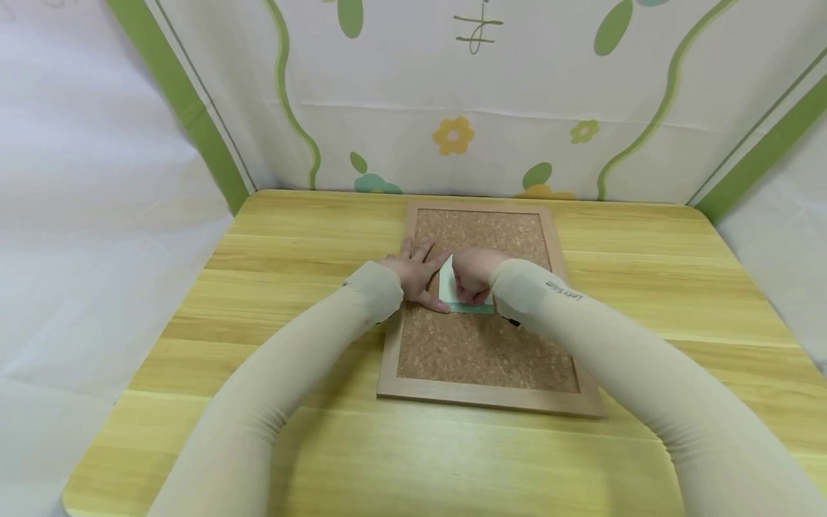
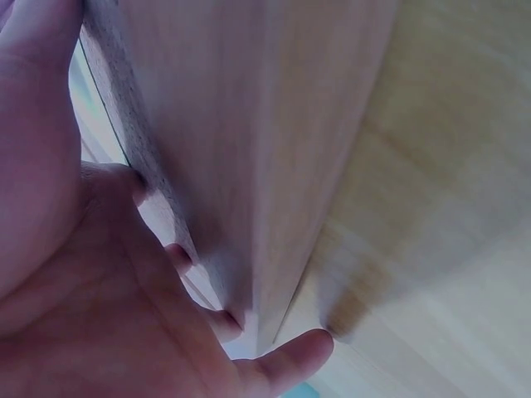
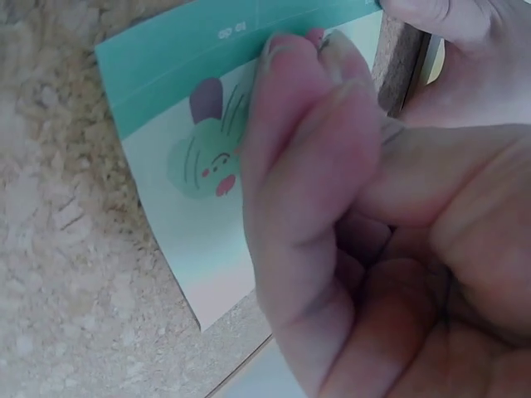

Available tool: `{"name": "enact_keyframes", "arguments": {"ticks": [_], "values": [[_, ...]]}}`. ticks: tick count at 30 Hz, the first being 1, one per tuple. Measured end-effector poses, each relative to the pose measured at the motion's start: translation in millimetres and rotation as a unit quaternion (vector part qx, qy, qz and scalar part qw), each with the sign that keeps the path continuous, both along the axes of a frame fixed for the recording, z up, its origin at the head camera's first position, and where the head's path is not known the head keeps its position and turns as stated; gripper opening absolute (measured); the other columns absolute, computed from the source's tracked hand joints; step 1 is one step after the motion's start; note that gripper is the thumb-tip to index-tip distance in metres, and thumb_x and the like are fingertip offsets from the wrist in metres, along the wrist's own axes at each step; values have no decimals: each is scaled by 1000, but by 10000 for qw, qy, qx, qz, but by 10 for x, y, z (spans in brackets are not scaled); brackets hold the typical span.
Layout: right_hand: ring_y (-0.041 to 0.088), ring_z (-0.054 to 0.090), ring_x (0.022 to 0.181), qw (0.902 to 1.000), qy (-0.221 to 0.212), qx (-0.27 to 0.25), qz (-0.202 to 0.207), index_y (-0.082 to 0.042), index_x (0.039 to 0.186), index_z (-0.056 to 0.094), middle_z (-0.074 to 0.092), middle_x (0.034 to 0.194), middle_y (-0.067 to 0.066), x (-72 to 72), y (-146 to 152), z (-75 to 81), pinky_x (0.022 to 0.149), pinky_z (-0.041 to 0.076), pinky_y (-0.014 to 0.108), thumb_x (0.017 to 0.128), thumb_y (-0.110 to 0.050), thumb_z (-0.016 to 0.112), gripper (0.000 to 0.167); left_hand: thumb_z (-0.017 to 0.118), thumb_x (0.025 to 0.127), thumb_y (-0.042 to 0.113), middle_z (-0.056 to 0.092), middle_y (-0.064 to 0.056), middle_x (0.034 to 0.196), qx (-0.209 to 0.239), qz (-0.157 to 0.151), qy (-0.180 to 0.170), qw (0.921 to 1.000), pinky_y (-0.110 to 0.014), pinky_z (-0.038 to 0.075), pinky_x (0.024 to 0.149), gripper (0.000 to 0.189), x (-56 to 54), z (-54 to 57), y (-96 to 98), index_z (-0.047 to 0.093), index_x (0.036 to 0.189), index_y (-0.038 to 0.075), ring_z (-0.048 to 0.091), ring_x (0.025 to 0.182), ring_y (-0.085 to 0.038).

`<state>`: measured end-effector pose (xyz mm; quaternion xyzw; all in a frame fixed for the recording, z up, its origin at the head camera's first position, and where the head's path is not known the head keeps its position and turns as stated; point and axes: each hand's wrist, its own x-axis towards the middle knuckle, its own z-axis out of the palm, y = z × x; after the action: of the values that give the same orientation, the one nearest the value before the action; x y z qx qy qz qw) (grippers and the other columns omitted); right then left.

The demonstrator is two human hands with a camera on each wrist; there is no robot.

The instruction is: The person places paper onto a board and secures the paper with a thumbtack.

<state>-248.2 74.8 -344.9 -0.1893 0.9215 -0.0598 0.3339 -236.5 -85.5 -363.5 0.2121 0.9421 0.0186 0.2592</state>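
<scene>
A framed corkboard (image 1: 481,352) lies flat on the table with a paper note (image 1: 447,284) near its middle. The note carries a teal band lettered "to do" and a printed green cartoon figure (image 3: 199,162). With fingers spread, my left hand (image 1: 415,276) rests across the board's left side, thumb and forefinger at the note's edge. Over the note, my right hand (image 1: 476,274) is curled, its fingertips together at the teal band. Between those fingertips shows a small pink-red thing (image 3: 314,36), mostly hidden; I cannot tell its kind.
The wood-grain table (image 1: 284,287) extends on both sides of the board and in front of it. Behind stands a white fabric backdrop (image 1: 388,79) with printed flowers and green vines. The board's raised wooden frame (image 1: 484,395) faces me.
</scene>
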Motion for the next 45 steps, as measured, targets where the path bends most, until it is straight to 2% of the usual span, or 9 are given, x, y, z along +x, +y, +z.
{"name": "enact_keyframes", "arguments": {"ticks": [6,9,17,24,29,36,45], "values": [[14,58,59,9997,-83,0,-240,-5,80,71,67,85,8,5,-35,-10,53,49,23,93,0,65,15,57,76,79,-18,-4,164,12,9,-19,10000,-57,19,115,116,-12,-15,-5,-10,158,35,-19,147,-38],[15,58,60,9997,-40,22,-249,-4,79,70,67,84,8,21,-42,6,54,49,24,92,2,66,15,59,76,78,-17,-4,165,98,30,-32,9999,-59,21,114,116,-7,-3,-9,-9,159,35,-19,147,-37],[19,62,62,9996,78,-144,-229,-3,79,71,67,81,9,57,-65,14,54,52,26,92,4,65,15,59,77,77,-18,-4,164,70,45,-64,9999,-57,16,116,114,-15,-15,-22,-10,159,35,-20,147,-37],[14,66,65,9983,-99,-521,226,-7,84,75,71,77,4,4,113,-22,62,54,27,91,-4,71,8,60,76,78,-16,-5,165,3,39,-55,10000,-57,17,115,117,-6,-50,-8,-10,159,35,-18,147,-40],[14,67,64,9959,-245,-829,273,-7,83,76,72,74,4,-53,260,-40,63,55,27,90,-7,73,7,59,76,78,-15,-5,165,-35,43,17,10000,-56,18,115,116,1,-46,-2,-8,159,34,-17,147,-39],[15,66,67,9943,-419,-961,174,-9,81,74,71,77,4,-65,296,-87,62,56,29,93,-10,71,12,59,75,79,-15,-3,165,-26,76,16,10000,-55,19,115,116,-7,-52,-14,-8,159,36,-19,147,-36],[15,65,65,9952,-586,-780,-88,-6,85,74,71,77,7,-70,252,-59,61,55,28,95,-9,67,13,57,75,80,-16,-4,165,-23,52,0,10000,-55,20,115,116,-19,-32,-5,-9,159,36,-18,147,-38]]}}
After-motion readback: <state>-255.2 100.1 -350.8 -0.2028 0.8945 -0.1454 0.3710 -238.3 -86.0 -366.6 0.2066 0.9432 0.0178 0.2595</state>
